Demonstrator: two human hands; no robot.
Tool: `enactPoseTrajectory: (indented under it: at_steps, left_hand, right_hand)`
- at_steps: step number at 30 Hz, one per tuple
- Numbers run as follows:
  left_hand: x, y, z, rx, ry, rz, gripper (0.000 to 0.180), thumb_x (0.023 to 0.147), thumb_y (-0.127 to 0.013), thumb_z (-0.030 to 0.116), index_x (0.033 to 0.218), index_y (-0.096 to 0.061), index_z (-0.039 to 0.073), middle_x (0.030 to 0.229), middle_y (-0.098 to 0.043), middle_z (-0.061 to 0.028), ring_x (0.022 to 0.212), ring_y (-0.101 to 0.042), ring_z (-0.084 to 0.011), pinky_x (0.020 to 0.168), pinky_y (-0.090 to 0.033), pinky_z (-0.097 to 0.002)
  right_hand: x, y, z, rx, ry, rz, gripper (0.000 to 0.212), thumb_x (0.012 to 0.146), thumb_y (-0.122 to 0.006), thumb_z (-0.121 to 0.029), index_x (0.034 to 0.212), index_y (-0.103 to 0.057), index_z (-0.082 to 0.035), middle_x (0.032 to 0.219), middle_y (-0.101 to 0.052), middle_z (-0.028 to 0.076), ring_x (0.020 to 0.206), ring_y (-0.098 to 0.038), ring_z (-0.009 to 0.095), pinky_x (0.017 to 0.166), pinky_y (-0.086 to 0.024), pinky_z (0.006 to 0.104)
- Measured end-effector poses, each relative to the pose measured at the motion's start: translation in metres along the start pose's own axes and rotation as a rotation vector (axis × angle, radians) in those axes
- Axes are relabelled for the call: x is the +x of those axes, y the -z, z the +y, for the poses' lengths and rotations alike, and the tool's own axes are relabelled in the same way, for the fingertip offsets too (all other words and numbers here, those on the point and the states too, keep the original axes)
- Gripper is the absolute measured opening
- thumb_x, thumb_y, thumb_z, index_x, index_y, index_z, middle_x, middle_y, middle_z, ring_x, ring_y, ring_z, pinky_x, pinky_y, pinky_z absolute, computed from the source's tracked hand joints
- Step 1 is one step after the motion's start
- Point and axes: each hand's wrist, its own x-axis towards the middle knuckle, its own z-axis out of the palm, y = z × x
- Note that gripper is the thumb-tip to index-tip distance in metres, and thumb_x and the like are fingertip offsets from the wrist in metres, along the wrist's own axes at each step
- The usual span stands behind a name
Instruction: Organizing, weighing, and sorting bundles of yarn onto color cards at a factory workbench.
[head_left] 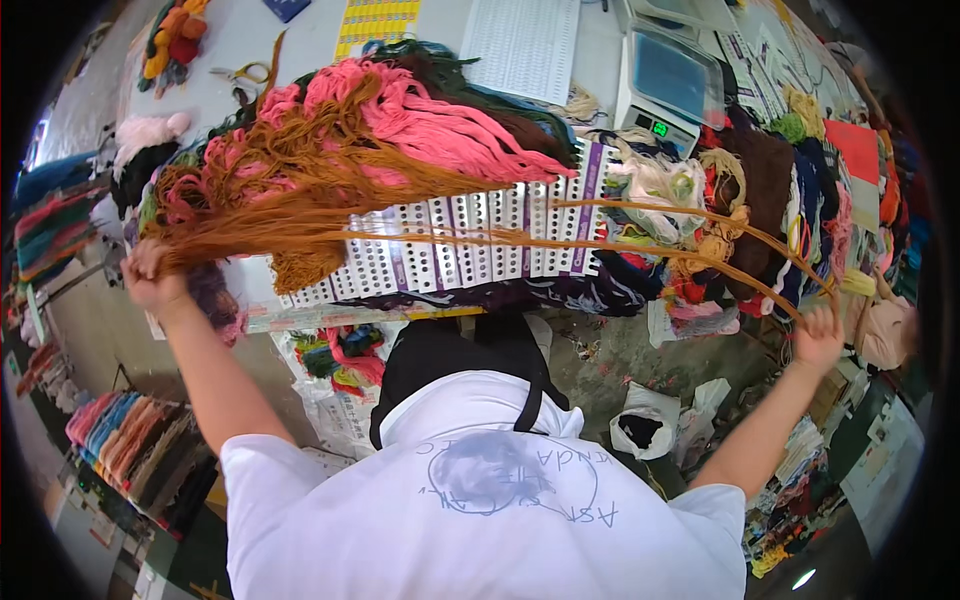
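Both my arms are spread wide, with long strands of brown yarn (480,237) drawn out between them across the table. At the far left, my left hand (155,275) is closed around the gathered end of the brown strands. My right hand (820,337) pinches the thinner end at the far right, where the strands part into two lines. Under the yarn lies a row of white punched cards (470,215) with holes and purple stripes. A loose heap of pink yarn (430,110), tangled with more brown yarn, covers the cards' far left part.
Scissors (243,73) lie beyond the heap at the left. A digital scale (668,90) stands at the back right, near a printed sheet (520,48). Mixed yarn bundles (655,180) crowd the table's right side. Stacked coloured yarn (130,450) stands at the lower left.
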Motion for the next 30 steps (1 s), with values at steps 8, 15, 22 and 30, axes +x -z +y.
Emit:
enactPoseTrajectory:
  at_steps: [8,15,22,30]
  left_hand:
    - [-0.001,-0.036,-0.153,0.088,0.321,-0.001,0.007,0.086,-0.054,0.009,0.08,-0.053,0.005,0.059,-0.034,0.0056,0.049,-0.032,-0.0052,0.045,-0.035,-0.0174]
    - [-0.089,0.035,-0.432,1.04,0.97,0.156,0.029,0.086,-0.054,0.017,0.111,-0.058,0.004,0.059,-0.037,0.0081,0.047,-0.034,-0.0041,0.04,-0.029,-0.0202]
    - [-0.09,0.05,-0.491,1.515,0.763,0.071,0.008,0.08,-0.049,0.01,0.075,-0.054,0.006,0.06,-0.047,0.0,0.047,-0.044,-0.01,0.042,-0.037,-0.0266]
    - [-0.088,0.058,-0.508,1.211,0.886,0.356,0.012,0.082,-0.06,0.017,0.074,-0.06,0.008,0.062,-0.051,0.0018,0.048,-0.043,-0.0073,0.043,-0.036,-0.0245]
  right_hand:
    - [-0.022,-0.072,0.047,-0.581,0.102,0.367,0.035,0.089,-0.049,-0.01,0.12,-0.049,0.006,0.064,-0.037,-0.006,0.047,-0.028,-0.001,0.037,-0.018,0.0139]
    - [0.008,-0.104,0.359,-0.98,-0.338,-0.089,0.024,0.081,-0.065,-0.021,0.091,-0.069,0.0,0.073,-0.062,-0.001,0.059,-0.05,0.006,0.053,-0.039,0.0212]
    - [0.012,-0.1,0.454,-1.284,0.003,-0.191,0.015,0.072,-0.068,-0.018,0.075,-0.068,-0.003,0.075,-0.064,0.01,0.07,-0.062,0.025,0.065,-0.047,0.0341]
    - [0.005,-0.102,0.455,-1.327,0.102,-0.105,0.01,0.073,-0.066,-0.014,0.075,-0.066,-0.005,0.077,-0.062,0.009,0.068,-0.061,0.024,0.062,-0.047,0.0332]
